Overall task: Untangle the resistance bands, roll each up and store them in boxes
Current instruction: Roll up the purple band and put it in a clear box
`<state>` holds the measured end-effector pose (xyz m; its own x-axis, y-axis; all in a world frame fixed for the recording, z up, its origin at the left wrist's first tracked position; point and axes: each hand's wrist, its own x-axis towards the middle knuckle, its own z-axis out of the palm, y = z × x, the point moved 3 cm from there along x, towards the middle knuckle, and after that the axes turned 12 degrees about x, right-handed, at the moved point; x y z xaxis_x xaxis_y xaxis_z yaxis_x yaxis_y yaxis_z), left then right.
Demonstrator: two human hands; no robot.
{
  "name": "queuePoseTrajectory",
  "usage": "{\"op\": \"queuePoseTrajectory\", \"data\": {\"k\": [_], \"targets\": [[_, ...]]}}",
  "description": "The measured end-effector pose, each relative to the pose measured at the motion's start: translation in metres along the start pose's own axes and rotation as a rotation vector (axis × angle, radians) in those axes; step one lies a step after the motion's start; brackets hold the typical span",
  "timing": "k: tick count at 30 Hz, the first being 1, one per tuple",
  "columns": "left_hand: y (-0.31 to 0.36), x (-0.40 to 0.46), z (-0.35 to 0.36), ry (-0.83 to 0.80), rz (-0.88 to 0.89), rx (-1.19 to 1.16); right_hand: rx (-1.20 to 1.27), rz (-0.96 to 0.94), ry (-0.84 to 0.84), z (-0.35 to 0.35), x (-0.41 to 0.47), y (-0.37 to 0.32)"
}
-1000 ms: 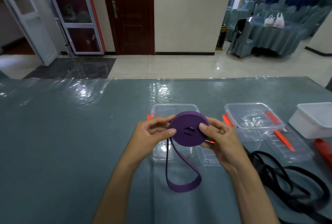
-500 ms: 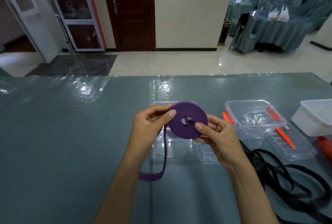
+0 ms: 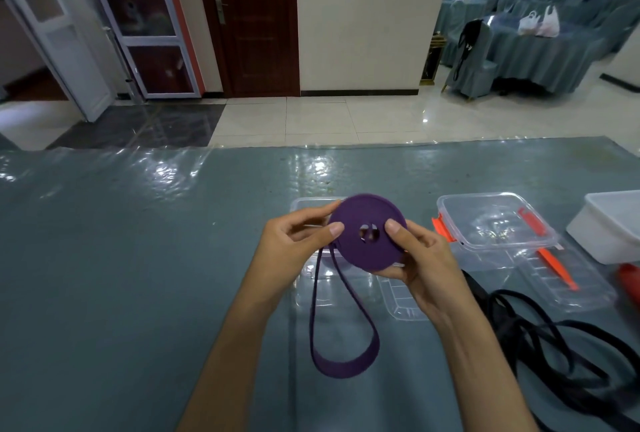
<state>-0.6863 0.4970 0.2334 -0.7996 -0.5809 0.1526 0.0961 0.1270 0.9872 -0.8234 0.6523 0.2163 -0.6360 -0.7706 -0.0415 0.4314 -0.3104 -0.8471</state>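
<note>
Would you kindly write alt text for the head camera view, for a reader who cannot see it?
Two hands, left hand and right hand, hold a mostly rolled purple resistance band above a grey-green table, its unrolled loop hanging down. Clear plastic boxes and tangled black bands lie to the right.

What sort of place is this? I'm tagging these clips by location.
Probably a banquet or function hall: a round table draped in teal cloth with matching covered chairs, glossy tiled floor, and a plastic-covered work table.
</note>
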Motion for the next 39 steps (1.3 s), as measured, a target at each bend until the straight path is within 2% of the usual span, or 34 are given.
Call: {"op": "queuePoseTrajectory", "data": {"k": [4,9,15,18,20,24,28,31,39], "targets": [[0.001,0.002,-0.010,0.029,0.031,0.027,-0.123,0.051,-0.067,-0.002,0.005,0.002],[-0.002,0.004,-0.009,0.094,0.008,0.022,-0.226,0.013,-0.152,-0.002,0.010,-0.009],[-0.003,0.008,-0.004,0.072,0.039,-0.050,-0.206,-0.067,-0.007,0.007,0.018,-0.006],[-0.004,0.008,-0.012,-0.012,0.010,-0.068,-0.131,0.028,0.006,0.007,0.019,0.000],[-0.006,0.007,-0.022,-0.022,-0.015,-0.039,-0.099,0.151,-0.045,0.007,0.018,0.005],[-0.008,0.005,-0.033,-0.053,-0.020,0.058,-0.168,0.331,-0.158,0.006,0.015,0.005],[-0.008,0.002,-0.035,-0.094,-0.041,0.108,-0.265,0.402,-0.227,0.008,0.013,-0.001],[-0.008,-0.001,-0.033,-0.090,-0.079,0.070,-0.294,0.385,-0.223,0.010,0.012,-0.002],[-0.010,-0.003,-0.034,-0.063,-0.057,0.073,-0.166,0.184,-0.103,0.013,0.008,0.003]]}}
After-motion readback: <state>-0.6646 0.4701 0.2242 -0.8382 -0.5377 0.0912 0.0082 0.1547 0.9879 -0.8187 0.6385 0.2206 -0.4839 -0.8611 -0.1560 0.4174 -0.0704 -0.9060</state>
